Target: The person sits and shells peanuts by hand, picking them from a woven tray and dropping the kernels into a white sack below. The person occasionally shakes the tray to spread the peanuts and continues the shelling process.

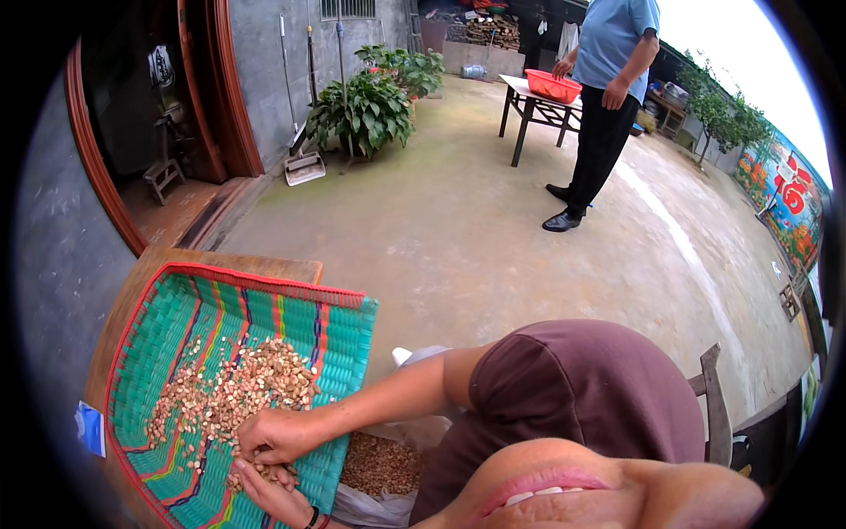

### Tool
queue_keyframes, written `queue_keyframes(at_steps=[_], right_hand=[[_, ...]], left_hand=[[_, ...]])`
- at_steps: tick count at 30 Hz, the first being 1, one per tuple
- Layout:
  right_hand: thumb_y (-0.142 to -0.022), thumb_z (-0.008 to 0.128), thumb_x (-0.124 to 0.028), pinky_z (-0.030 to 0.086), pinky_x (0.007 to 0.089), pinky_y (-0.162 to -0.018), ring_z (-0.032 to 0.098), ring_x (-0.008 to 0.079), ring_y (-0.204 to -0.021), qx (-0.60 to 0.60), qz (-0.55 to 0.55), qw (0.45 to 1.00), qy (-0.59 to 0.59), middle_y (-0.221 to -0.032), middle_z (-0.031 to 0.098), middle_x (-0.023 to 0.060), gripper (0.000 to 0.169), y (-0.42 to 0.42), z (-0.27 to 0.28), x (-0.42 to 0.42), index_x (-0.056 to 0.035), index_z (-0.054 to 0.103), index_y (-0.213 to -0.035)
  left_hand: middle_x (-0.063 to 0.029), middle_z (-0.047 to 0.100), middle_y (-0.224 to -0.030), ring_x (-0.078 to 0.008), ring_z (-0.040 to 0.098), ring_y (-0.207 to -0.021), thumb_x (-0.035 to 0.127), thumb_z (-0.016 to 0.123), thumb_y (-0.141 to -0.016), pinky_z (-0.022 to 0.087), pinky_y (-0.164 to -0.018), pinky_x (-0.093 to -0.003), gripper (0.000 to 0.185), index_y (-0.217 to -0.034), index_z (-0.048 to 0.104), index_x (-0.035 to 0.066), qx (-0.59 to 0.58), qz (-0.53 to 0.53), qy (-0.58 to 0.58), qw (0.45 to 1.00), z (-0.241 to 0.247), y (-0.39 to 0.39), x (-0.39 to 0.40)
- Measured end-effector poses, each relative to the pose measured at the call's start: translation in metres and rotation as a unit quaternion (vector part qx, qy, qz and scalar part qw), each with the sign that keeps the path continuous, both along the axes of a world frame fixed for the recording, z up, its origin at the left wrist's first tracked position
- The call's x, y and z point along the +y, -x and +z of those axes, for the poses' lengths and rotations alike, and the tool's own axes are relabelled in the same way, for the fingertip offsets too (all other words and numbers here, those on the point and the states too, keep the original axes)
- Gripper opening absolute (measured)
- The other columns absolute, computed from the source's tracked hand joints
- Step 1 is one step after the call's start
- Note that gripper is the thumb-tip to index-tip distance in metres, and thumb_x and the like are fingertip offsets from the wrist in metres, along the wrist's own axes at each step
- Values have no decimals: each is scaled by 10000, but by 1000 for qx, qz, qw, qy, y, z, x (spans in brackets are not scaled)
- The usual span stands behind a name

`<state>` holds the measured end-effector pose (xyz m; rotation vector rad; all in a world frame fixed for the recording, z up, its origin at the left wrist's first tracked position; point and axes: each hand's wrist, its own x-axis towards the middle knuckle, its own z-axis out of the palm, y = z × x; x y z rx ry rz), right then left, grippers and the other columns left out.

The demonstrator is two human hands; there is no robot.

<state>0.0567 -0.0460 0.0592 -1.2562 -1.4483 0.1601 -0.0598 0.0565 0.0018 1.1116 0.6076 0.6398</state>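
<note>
A green woven plastic basket tray (344,370) with a red rim and coloured stripes holds a spread of pale and brown kernels (264,370), apparently peanuts. Over its near part, my right hand (274,436) is bent with curled fingers, touching or just above my left hand; what its fingertips hold is hidden. My left hand (274,496), with a dark bracelet at the wrist, is cupped around a small heap of kernels. Beside the tray, a pale plastic bag (370,509) stands below my forearm with many brown kernels (380,463) in it.
The tray rests on a wooden table (231,260), with a blue-and-white packet (90,428) at its edge. Across the concrete yard, a person (608,86) stands by a table (517,84) with a red plastic basket (554,87). Potted plants (363,116) and a dustpan (305,168) stand by the wall.
</note>
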Motion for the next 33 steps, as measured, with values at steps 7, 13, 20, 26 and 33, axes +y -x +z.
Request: queue_keyframes(at_steps=[7,13,20,26,33], right_hand=[[-747,662,-54,493,300,-589,628,159,-669,202,25,971,127,-703,638,93,94,-1,5,-3,18,623,-793],[-779,676,-82,491,282,-568,618,128,-638,157,7,987,31,-693,649,81,113,-9,-13,5,13,659,-839],[-786,660,-57,504,257,-528,624,113,-598,212,77,968,110,-695,666,71,112,-12,-7,3,11,675,-873],[-743,668,-63,511,314,-532,641,176,-614,123,74,987,74,-689,654,78,98,-26,-9,3,0,664,-818],[-674,620,-127,481,421,-610,600,336,-709,-125,-48,988,74,-749,608,154,173,-14,-26,23,-43,627,-825]], left_hand=[[20,400,-553,-29,351,-430,330,471,-954,243,-360,-168,225,-982,493,108,-39,7,114,993,36,-1,-25],[25,408,-587,-19,324,-424,234,505,-944,260,-356,-167,171,-994,520,71,-54,-129,55,989,26,5,-10],[23,428,-611,-26,346,-446,126,518,-927,320,-384,-175,140,-1011,532,15,-41,-52,-2,998,25,9,-16],[-13,502,-673,-54,404,-501,116,526,-921,378,-437,-223,135,-992,533,2,11,-37,-102,994,36,5,-26],[-128,626,-961,-188,577,-851,143,553,-909,480,-758,-316,239,-1053,591,-44,143,72,-386,908,35,10,-24]])
